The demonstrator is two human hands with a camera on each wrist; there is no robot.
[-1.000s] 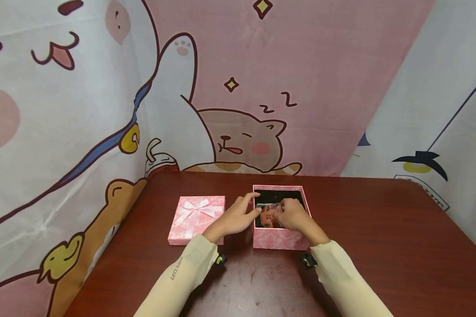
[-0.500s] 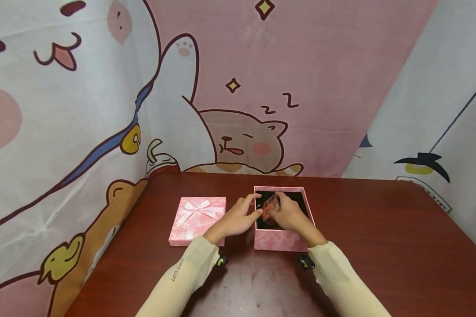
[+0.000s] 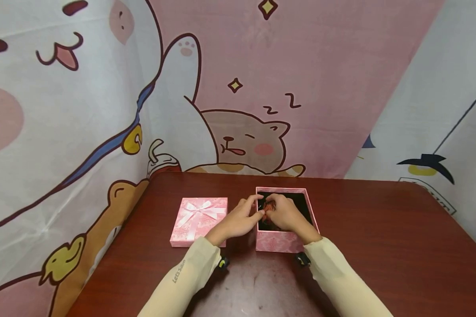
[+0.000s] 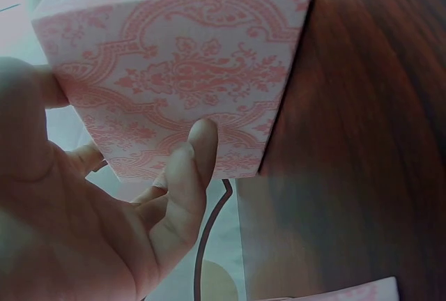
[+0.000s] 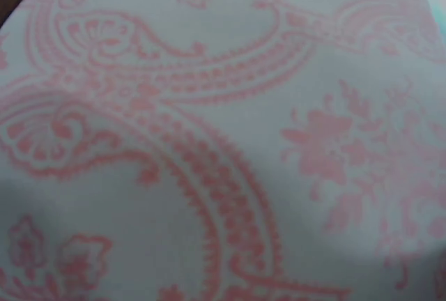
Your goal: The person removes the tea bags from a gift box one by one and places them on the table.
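Note:
A pink patterned gift box point(image 3: 281, 241) with a dark lining stands on the table without its lid. At its left wall, my left hand point(image 3: 238, 221) grips the side, thumb and index finger over the rim. The left wrist view shows other fingers point(image 4: 201, 149) of that hand against the outer face of the box point(image 4: 188, 71). Reaching in over the front rim, my right hand point(image 3: 285, 214) holds a small reddish, clear-wrapped packet point(image 3: 268, 207), mostly hidden by the fingers. The right wrist view has only the patterned box wall point(image 5: 230, 134), close up.
Left of the box lies its square pink lid point(image 3: 196, 220) with a ribbon bow on top. Both rest on a dark red-brown wooden table point(image 3: 373, 246). A cartoon-printed cloth point(image 3: 321, 88) hangs behind the table's far edge.
My right hand has moved left inside the box and turned the packet, which now shows less between the fingers. My left hand has stayed at the box's left wall.

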